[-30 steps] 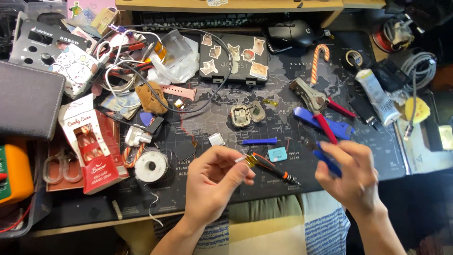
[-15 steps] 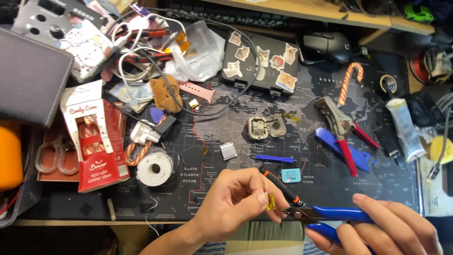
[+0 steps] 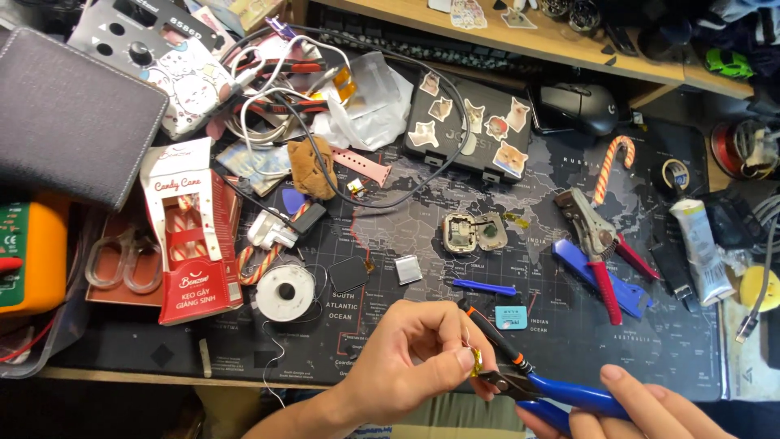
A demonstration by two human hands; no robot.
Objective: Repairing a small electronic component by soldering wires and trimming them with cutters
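At the near edge of the counter, the left hand is curled shut, thumb and forefinger pinching a small yellow piece just in front of the chest. The right hand, low at the near right corner and partly out of view, is closed around the blue handles of a pair of cutters, whose dark jaws meet the yellow piece at the left fingertips. A black-and-orange screwdriver lies on the mat right beside the left hand, slanting toward the cutters.

Farther out on the dark map-printed mat sit a small blue pry tool, a light-blue tag, a little silver square and an opened watch body. To the left are a spool of fine wire and a red-and-white candy-cane box. To the right lie red-handled pliers across a blue tool, with a candy cane beyond them. A black case with cat stickers stands at the far middle, a computer mouse beside it.
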